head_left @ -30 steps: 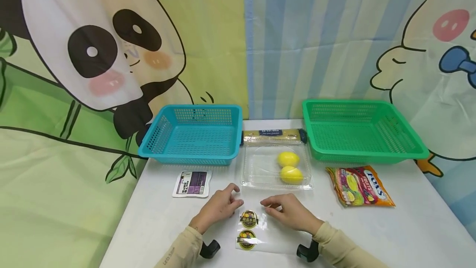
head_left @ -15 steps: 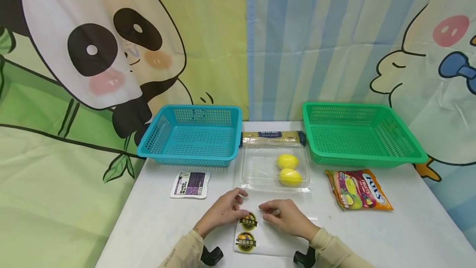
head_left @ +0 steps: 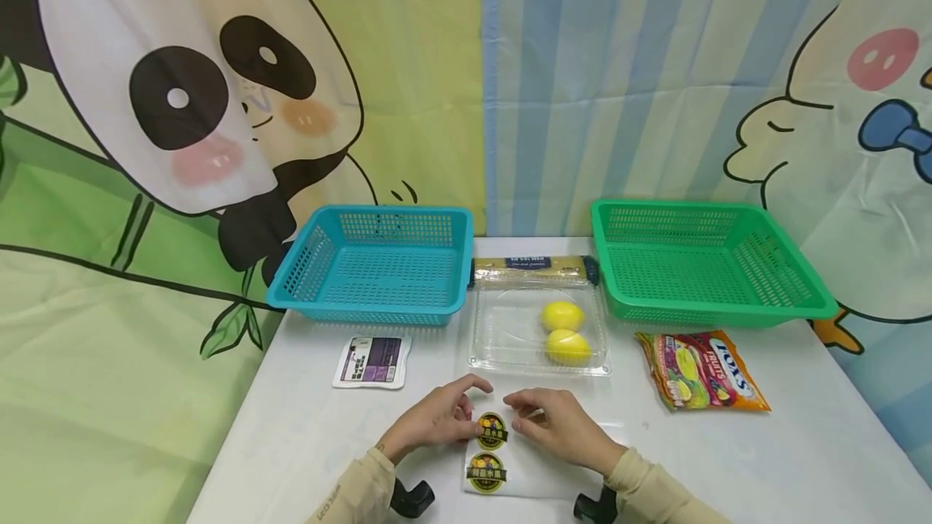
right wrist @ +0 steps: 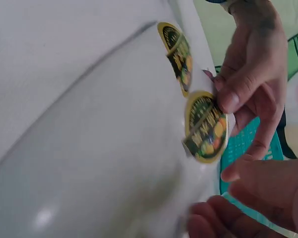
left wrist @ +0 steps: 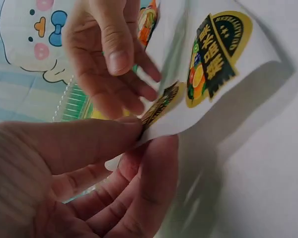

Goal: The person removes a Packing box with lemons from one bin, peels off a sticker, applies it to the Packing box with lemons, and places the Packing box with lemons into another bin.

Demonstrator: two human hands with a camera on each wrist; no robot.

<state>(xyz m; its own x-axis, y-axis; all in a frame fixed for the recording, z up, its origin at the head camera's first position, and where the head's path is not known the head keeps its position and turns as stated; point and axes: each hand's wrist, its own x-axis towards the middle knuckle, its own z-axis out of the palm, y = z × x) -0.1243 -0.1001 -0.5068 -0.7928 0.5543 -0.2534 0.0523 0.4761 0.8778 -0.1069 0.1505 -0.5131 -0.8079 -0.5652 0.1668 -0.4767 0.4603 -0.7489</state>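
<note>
White tabletop [head_left: 277, 443] against a cartoon-printed curtain [head_left: 422, 87]; left to right: turquoise plastic mesh basket [head_left: 371, 316], flat white-and-purple packet [head_left: 373, 362], then left hand [head_left: 434, 417], thumb and fingers pinching the raised left edge of a glossy white sheet [head_left: 542, 482] with two round black-and-gold stickers [head_left: 486, 473], near a clear plastic box [head_left: 506, 330] with two yellow lemons [head_left: 568, 348]. Sheet looks light, floppy, slick, probably creases easily; best hold is a flat pinch at the margin, off the sticker faces. Right hand [head_left: 561, 428] at the sheet's top, thumb and fingers apart, no grip visible; then orange-red candy bag [head_left: 702, 370], green plastic mesh basket [head_left: 721, 315].
</note>
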